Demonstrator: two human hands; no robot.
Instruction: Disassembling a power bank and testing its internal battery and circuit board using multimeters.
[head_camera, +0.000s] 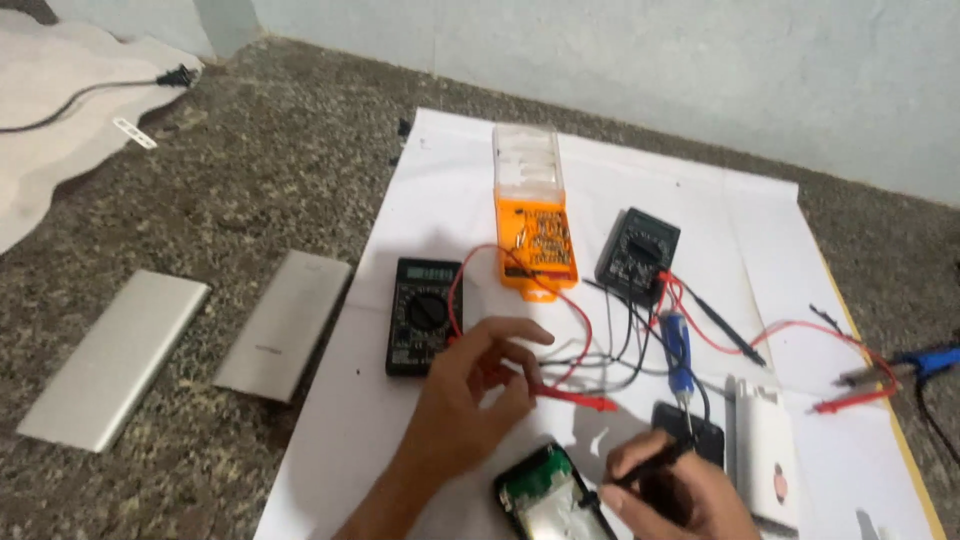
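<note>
Lying on the stone floor at left are two silver power banks (115, 355). On the white paper sheet (440, 170), a black multimeter (423, 315) sits beside the left hand (470, 390), whose grip pinches a red probe (575, 398). The right hand (670, 490) grips a black probe (650, 467) against the opened device (550, 495).

Multimeter (424, 316) left of bit case (533, 222).

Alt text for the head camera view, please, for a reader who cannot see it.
On a white paper sheet over a speckled floor, the left hand holds a red probe while the right hand presses a black probe toward an opened device. Two black multimeters and an orange bit case lie beyond.
</note>
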